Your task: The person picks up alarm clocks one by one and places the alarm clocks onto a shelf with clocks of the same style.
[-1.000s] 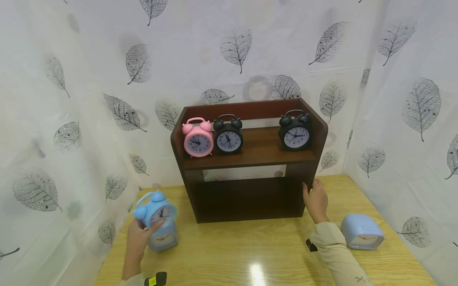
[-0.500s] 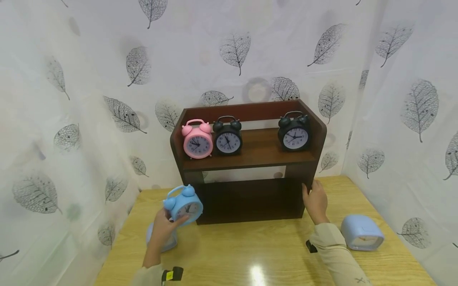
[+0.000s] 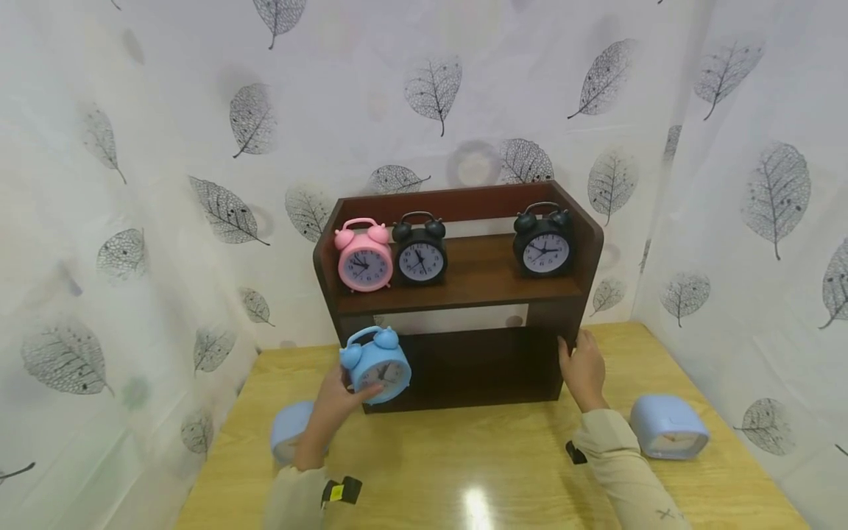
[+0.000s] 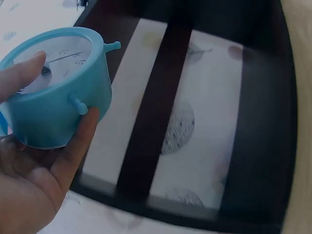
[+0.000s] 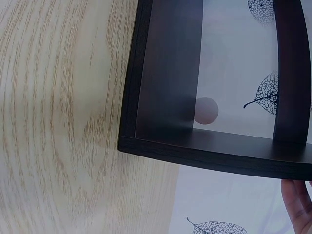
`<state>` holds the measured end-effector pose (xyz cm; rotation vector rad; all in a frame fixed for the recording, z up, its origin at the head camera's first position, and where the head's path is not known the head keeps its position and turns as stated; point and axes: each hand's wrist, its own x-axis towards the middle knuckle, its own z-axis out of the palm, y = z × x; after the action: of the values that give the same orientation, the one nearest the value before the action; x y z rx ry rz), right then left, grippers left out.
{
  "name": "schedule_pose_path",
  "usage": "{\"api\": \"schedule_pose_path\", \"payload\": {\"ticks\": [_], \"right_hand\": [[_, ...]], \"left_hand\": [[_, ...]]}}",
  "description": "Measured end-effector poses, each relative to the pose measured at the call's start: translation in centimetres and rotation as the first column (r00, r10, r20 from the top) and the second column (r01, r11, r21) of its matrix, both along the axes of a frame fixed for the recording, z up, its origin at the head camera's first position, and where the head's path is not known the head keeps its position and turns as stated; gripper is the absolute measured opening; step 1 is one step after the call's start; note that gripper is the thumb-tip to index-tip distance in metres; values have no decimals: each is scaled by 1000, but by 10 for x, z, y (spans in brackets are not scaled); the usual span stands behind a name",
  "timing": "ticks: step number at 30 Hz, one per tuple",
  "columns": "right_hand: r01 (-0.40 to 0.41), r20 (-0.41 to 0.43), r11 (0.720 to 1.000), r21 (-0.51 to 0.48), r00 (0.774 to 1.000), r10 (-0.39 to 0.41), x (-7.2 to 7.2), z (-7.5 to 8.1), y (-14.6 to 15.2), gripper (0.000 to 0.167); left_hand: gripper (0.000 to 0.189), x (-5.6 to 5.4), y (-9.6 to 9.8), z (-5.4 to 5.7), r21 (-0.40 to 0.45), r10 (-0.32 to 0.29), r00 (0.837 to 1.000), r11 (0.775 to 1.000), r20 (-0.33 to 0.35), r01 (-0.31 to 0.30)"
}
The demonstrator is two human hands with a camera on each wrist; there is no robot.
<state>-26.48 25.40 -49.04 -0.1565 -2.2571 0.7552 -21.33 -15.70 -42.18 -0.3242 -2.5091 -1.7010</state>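
My left hand [image 3: 334,408] grips a light-blue twin-bell alarm clock [image 3: 392,352] in front of the lower left part of a dark brown two-tier shelf [image 3: 464,298]. In the left wrist view, the thumb [image 4: 24,75] lies over the face of the clock [image 4: 58,119] and the other fingers support its back and side. The clock is tilted, its small feet pointing toward the shelf's interior. At the shelf's right side panel, my right hand [image 3: 584,372] holds the edge, thumb at the front and fingers outside. Only some fingers [image 5: 295,202] show in the right wrist view.
On the upper tier stand a pink alarm clock [image 3: 365,266] and a black one [image 3: 422,259] side by side at left, another black one [image 3: 545,250] at right. Pale blue rounded clocks sit on the wooden table [image 3: 477,456], one at left [image 3: 288,427], one at right [image 3: 669,423].
My left hand has carried the light-blue alarm clock right and slightly up, from above the left rounded clock to the shelf's lower left opening. The right hand has stayed on the side panel.
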Motion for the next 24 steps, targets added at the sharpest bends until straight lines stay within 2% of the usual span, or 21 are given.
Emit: {"api": "schedule_pose_path", "payload": {"ticks": [8, 13, 17, 24], "right_hand": [[-5, -12, 1000, -9, 1000, 5, -2, 2, 1, 20], [-6, -11, 1000, -10, 1000, 6, -2, 2, 1, 19], [3, -5, 1000, -16, 1000, -3, -1, 2, 0, 19], [8, 1, 1000, -18, 1000, -8, -1, 4, -1, 18]], "left_hand": [[64, -9, 28, 24, -60, -76, 997, 995, -8, 76], [63, -16, 46, 37, -42, -166, 986, 986, -32, 164], [66, -19, 63, 48, -42, -198, 977, 980, -85, 195], [68, -31, 90, 66, 7, -254, 962, 967, -96, 256]]}}
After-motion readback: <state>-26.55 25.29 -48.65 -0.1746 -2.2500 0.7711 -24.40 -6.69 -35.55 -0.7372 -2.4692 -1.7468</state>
